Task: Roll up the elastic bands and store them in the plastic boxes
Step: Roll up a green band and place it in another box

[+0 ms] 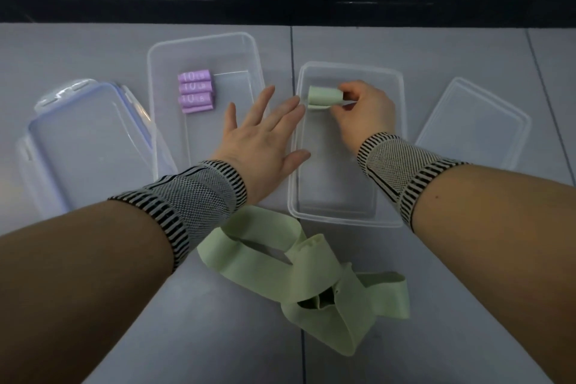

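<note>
**Green roll going into the right-hand box, loose bands waiting in front**

Nearest, on the grey table (218, 337), lies a tangle of loose green bands (299, 277), flat strips looped over one another. They look thin, limp and light, probably a little grippy like rubber, so they should neither slip nor break. A rolled one will likely want to spring open, so the best hold is a pinch across the roll that traps its free end.

Beyond the tangle, the left hand (258, 137) is spread flat with fingers straight and apart, holding nothing. It hovers between the two boxes, its fingertips reaching the near-left rim of the right box (293, 196); whether they press on it I cannot tell.

The right hand (361, 109) is over that box's far end, thumb and fingers pinching a rolled green band (322, 97) by its right end. The roll is low inside the box, at or just above the floor, with its loose tail showing underneath.

Farther left, the left box (156, 134) holds purple rolls (195, 92) stacked side by side in its far-left corner. A lid (87, 146) lies at far left, another lid (473, 125) at far right.
</note>
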Demonstrator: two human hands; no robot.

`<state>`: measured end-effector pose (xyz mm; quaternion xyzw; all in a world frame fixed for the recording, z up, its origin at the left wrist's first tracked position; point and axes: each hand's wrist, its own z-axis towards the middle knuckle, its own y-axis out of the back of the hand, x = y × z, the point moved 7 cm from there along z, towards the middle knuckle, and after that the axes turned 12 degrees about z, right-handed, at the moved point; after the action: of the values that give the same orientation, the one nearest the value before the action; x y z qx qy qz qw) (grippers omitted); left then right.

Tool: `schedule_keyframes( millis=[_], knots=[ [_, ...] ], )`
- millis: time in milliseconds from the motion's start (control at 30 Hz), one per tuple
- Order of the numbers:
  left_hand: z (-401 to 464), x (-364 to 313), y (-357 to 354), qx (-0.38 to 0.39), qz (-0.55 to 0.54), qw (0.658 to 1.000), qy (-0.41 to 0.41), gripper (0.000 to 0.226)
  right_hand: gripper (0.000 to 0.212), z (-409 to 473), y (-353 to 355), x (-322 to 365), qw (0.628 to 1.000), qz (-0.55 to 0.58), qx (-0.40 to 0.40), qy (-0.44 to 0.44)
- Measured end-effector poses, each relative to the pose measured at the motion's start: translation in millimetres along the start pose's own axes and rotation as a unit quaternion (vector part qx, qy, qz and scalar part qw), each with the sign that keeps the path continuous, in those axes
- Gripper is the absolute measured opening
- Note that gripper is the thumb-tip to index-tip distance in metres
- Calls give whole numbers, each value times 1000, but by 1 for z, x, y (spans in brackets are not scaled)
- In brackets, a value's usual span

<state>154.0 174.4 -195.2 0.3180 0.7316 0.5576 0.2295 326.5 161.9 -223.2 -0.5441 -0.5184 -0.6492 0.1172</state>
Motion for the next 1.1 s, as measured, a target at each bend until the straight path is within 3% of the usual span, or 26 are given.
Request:
schedule_keyframes(
  millis=[200,433,700,1100],
  knots=[
    [-1,-4,0,-7,-19,1000,0,73,32,8,-13,-4,999,-43,16,11],
    [-3,-2,1,-36,-60,998,3,58,32,10,-11,-6,997,-76,12,12],
    [-2,-2,0,-24,-57,998,1,58,31,6,-15,-2,989,-143,-8,33],
    [-2,-1,-1,-13,-60,998,3,59,34,6,-16,-6,995,-95,11,19]
  ],
)
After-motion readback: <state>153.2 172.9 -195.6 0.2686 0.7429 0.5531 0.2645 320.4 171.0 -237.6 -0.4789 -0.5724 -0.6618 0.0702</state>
